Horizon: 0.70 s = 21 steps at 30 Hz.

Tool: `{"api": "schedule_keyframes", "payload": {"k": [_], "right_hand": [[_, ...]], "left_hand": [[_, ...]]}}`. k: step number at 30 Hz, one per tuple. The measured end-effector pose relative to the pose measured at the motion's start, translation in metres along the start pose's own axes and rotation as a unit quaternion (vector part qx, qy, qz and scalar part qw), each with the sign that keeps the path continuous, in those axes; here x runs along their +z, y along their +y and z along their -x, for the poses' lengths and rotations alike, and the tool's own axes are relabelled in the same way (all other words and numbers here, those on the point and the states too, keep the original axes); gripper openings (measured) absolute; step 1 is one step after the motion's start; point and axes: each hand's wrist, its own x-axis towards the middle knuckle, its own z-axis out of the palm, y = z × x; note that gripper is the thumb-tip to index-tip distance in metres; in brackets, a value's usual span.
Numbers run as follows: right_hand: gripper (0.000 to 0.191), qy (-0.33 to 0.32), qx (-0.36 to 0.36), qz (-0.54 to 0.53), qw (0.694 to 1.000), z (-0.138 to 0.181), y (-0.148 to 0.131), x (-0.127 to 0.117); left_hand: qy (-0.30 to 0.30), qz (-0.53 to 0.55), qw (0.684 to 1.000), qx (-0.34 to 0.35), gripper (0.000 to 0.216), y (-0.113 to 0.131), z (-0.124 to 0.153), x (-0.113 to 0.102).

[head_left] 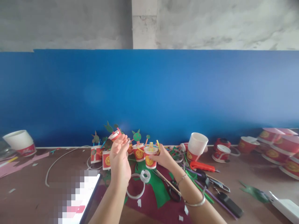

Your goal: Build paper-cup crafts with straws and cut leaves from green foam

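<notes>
My right hand (pixel 164 157) grips a red and white paper cup (pixel 150 161) by its right side, and pieces of yellow straw (pixel 158 143) stick up at its rim. Raised to the left of that cup is my left hand (pixel 121 160), its fingers stretched up and holding nothing that I can see. Behind and beside it stand several decorated cups; one cup (pixel 139 153) carries a green paper face (pixel 137 136). Another cup (pixel 106 160) is partly covered by my left hand. A roll of white tape (pixel 145 176) lies below, on green paper (pixel 157 189).
A phone (pixel 81 199) lies at front left. Right of my arm are an orange-handled tool (pixel 202 166), scissors (pixel 174 193), a black key fob (pixel 230 203) and a stack of white cups (pixel 197 144). More cups (pixel 273 147) stand far right. A blue panel (pixel 149 93) borders the table.
</notes>
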Motion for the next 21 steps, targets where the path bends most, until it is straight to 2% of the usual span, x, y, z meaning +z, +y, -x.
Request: {"api": "schedule_keyframes", "payload": {"k": [4,7,9,11,12,14,17,19,21], "right_hand": [[0.063,-0.018,0.02,0.021,0.999,-0.012,0.003,0.003],[0.075,-0.021,0.029,0.009,0.999,-0.014,0.007,0.005],[0.085,-0.008,0.033,0.009,0.999,-0.013,0.009,0.007],[0.091,0.009,0.037,0.025,0.999,-0.01,0.011,0.006],[0.09,0.017,0.032,0.041,0.998,-0.008,0.01,0.005],[0.08,0.04,0.007,0.096,0.995,0.0,0.006,-0.002],[0.048,0.063,-0.043,0.233,0.969,0.02,-0.009,-0.016],[0.024,0.013,-0.079,0.307,0.948,0.04,-0.022,-0.023],[0.02,-0.073,-0.07,0.363,0.926,0.064,-0.031,-0.025]], "left_hand": [[0.001,-0.001,1.0,-0.007,0.036,0.002,0.0,-0.001],[-0.021,-0.026,0.999,-0.017,0.035,0.002,-0.001,-0.001],[-0.066,-0.078,0.994,-0.029,0.03,0.001,0.0,-0.001],[-0.155,-0.168,0.973,-0.032,0.019,-0.003,0.002,-0.001],[-0.211,-0.223,0.951,-0.025,0.013,-0.006,0.003,-0.001],[-0.319,-0.33,0.888,0.008,0.013,-0.016,0.006,-0.005],[-0.414,-0.442,0.793,0.066,0.023,-0.038,0.01,-0.013],[-0.454,-0.485,0.741,0.096,0.034,-0.053,0.011,-0.018],[-0.474,-0.506,0.707,0.14,0.042,-0.067,0.012,-0.019]]}}
